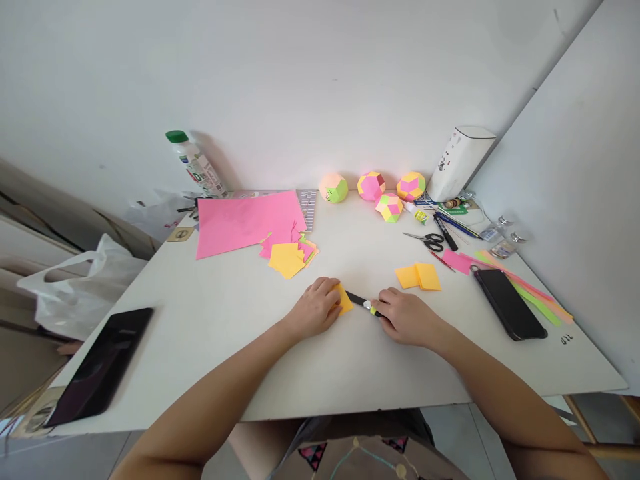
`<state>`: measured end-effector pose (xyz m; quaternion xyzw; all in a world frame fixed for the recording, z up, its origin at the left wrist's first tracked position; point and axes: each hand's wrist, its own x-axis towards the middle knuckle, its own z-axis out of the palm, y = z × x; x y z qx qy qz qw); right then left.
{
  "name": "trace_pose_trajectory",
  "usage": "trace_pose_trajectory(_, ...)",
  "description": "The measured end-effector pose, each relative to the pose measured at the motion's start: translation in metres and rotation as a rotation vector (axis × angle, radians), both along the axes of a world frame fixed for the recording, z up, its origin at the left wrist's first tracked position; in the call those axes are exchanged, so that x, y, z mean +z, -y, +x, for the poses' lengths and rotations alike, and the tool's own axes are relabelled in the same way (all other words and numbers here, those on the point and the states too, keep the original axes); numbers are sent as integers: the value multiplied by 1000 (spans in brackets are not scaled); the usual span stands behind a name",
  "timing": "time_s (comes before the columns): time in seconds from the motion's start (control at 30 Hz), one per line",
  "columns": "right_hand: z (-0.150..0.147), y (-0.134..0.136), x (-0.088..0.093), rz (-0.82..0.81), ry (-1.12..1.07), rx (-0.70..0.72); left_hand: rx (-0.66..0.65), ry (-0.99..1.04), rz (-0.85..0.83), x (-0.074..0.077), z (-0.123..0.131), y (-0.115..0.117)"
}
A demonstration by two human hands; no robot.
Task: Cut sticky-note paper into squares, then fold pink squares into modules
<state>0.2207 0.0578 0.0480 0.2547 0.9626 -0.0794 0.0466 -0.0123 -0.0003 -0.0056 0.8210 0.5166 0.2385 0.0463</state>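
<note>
Black tool (pixel 361 301), axis crosswise, tip at orange paper (pixel 345 299)

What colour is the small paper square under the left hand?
Plain orange-yellow. The paper square under the left hand shows best in the head view.

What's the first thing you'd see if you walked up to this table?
Probably the two hands in the middle: the left hand pins a small orange paper while the right hand holds a black tool at its edge. Next, the bright paper balls by the back wall and the big pink sheet back left.
</note>
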Motion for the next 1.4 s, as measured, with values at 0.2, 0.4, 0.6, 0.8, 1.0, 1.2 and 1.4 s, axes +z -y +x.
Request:
trace_pose_trajectory(0.2, -9, -3, -6, 25, -19, -7, 35, -15, -29, 0, 0, 0)
trace_pose_trajectory(0.4, -19, -5, -11, 57, -25, -17, 0, -13, -35, 4, 0, -2)
trace_pose_trajectory(0.6, -13, -12, -10, 60, -37, -45, -8, -9, -42, 3, -1, -1)
trace_pose_trajectory(0.8, 22, -36, -2, 92, -92, -78, -24, 3, -28, 4, -2, 1)
trace_pose_trajectory(1.0, 25, -33, -4, 85, -189, 99, -24, -10, 8, 3, -5, -1)
trace_pose_trajectory(1.2, 16, -22, -9, 91, -242, 161, -51, -14, -6, 5, -7, 0)
trace_pose_trajectory(1.4, 18, -26, -10, 101, -282, 158, -78, -6, -27, 7, -9, 2)
